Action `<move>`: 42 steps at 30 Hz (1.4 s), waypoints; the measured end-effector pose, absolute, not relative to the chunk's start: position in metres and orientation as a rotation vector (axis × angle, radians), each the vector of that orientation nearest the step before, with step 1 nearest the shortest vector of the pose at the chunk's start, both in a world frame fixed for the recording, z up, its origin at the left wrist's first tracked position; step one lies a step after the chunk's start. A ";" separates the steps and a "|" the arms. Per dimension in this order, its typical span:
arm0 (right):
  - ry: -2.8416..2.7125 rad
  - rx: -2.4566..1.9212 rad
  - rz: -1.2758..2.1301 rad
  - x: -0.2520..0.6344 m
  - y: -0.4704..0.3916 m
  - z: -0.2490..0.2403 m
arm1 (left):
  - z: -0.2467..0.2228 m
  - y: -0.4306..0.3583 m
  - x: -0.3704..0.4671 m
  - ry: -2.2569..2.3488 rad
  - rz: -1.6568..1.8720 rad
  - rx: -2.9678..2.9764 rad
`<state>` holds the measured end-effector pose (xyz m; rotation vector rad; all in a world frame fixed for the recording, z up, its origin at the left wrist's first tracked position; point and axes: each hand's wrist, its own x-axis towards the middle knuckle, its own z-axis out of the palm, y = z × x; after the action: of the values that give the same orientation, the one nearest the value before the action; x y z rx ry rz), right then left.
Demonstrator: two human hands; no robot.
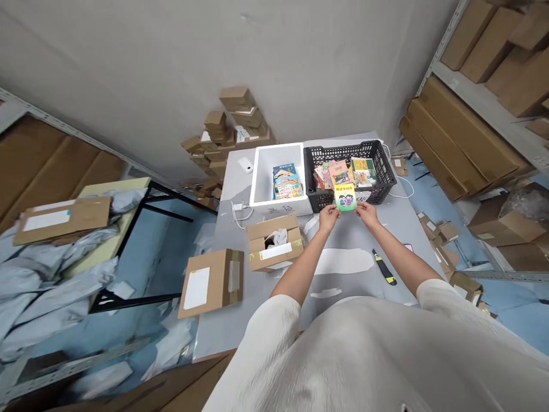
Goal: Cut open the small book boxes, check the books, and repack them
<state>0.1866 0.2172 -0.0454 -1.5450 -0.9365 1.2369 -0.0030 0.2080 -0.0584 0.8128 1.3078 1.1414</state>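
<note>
A small yellow and green book (345, 198) with two cartoon children on its cover is held up between my hands, over the near edge of the black plastic crate (315, 200). My left hand (329, 218) pinches its lower left corner. At the lower right corner, my right hand (366, 214) grips it the same way. Behind it, several colourful books (338, 170) lie in the crate, with a green and yellow book (364, 173) on the right. The white foam box (261, 171) beside the crate holds more books (286, 182).
An opened carton (268, 257) with crumpled paper and a taped carton (231, 280) stand at the table's left. A black and yellow utility knife (384, 267) lies near my right forearm. A white charger (239, 207) sits by the foam box. Shelves of cartons (467, 131) rise at right.
</note>
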 end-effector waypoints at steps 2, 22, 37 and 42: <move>-0.895 -1.573 1.237 0.187 0.230 -0.047 | -0.062 0.219 0.002 1.321 1.132 0.738; -0.885 -1.552 1.420 0.185 0.204 -0.050 | -0.067 0.180 -0.006 1.462 1.177 0.631; -1.062 -1.507 1.651 0.144 0.111 -0.038 | -0.056 0.047 -0.066 1.714 1.402 0.640; -1.144 -1.444 1.680 0.123 0.091 -0.035 | -0.051 0.019 -0.098 1.804 1.460 0.589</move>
<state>0.1230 0.0909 -0.0350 -1.4438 -1.1442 1.6797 -0.0976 0.0185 -0.0508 0.5895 1.8040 1.4603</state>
